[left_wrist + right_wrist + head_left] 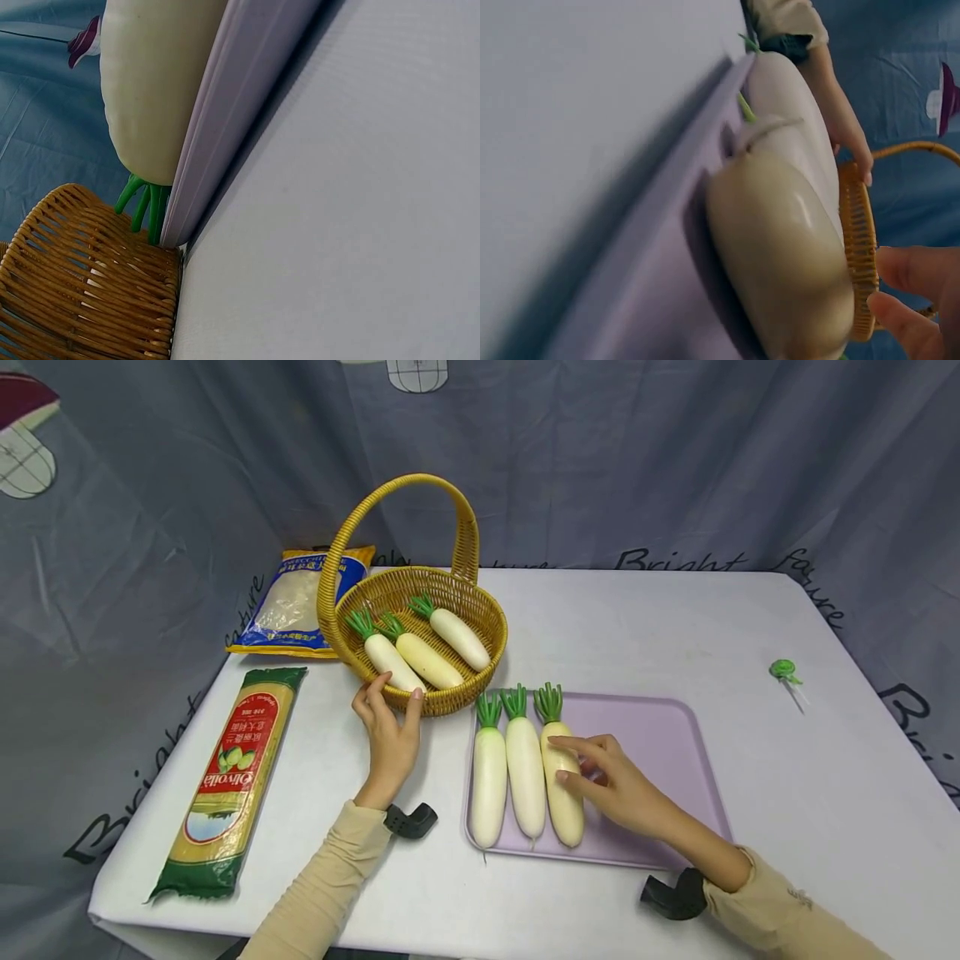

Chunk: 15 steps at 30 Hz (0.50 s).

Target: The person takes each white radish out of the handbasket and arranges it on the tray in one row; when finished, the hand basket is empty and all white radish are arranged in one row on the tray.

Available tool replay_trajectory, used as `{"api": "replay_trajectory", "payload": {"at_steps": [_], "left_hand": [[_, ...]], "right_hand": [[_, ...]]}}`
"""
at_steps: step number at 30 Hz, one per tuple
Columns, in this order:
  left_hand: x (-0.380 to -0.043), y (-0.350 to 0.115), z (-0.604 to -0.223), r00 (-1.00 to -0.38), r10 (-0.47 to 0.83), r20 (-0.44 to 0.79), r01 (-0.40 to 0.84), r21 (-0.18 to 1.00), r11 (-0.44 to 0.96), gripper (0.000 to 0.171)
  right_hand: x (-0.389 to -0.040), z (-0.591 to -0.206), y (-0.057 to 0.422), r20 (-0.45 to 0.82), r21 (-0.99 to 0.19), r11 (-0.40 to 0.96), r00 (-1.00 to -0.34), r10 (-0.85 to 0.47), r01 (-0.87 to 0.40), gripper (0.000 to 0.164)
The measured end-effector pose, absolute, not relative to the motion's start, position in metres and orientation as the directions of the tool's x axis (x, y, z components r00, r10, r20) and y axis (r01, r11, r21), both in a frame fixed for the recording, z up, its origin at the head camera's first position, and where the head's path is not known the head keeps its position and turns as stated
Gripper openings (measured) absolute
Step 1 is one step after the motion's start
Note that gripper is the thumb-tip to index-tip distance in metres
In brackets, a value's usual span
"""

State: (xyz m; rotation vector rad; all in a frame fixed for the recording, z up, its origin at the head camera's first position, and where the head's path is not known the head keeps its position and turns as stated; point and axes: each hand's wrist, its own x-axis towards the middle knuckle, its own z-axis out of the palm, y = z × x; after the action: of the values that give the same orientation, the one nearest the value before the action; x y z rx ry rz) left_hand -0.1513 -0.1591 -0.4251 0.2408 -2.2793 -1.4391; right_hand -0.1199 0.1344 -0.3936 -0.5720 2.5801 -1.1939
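Left hand (390, 727): fingers spread wide and straight, tips resting on the near rim of the wicker basket (450, 593); grips nothing. Right hand (611, 781): fingers loosely extended, tips touching the rightmost radish (562, 777) on the lilac tray (667, 752); not closed around it.

Count, tray: 3 white radishes, side by side, green tops pointing away. Count, basket: 3 radishes. Basket stands just beyond the tray's far left corner.

Table (637, 618), left side: 1 pasta packet (232, 777), 1 blue-and-yellow bag (300, 602). Far right: 1 small green object (785, 671).
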Motion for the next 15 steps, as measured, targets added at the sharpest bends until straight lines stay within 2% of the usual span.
{"api": "replay_trajectory", "payload": {"at_steps": [4, 11, 15], "left_hand": [[-0.151, -0.159, -0.424, -0.894, -0.369, 0.254, 0.069, 0.892, 0.447, 0.05], [-0.15, -0.16, -0.424, -0.891, -0.372, 0.26, 0.073, 0.891, 0.449, 0.049], [-0.151, -0.159, -0.425, -0.892, -0.369, 0.26, 0.074, 0.89, 0.45, 0.049]], "right_hand": [[-0.133, -0.391, 0.133, 0.011, -0.802, 0.535, -0.903, -0.43, -0.265, 0.041], [-0.174, -0.39, 0.121, 0.169, -0.962, 0.116, -0.872, -0.458, -0.247, 0.038], [-0.197, -0.382, 0.109, 0.148, -0.98, 0.036, -0.846, -0.512, -0.193, 0.04]]}}
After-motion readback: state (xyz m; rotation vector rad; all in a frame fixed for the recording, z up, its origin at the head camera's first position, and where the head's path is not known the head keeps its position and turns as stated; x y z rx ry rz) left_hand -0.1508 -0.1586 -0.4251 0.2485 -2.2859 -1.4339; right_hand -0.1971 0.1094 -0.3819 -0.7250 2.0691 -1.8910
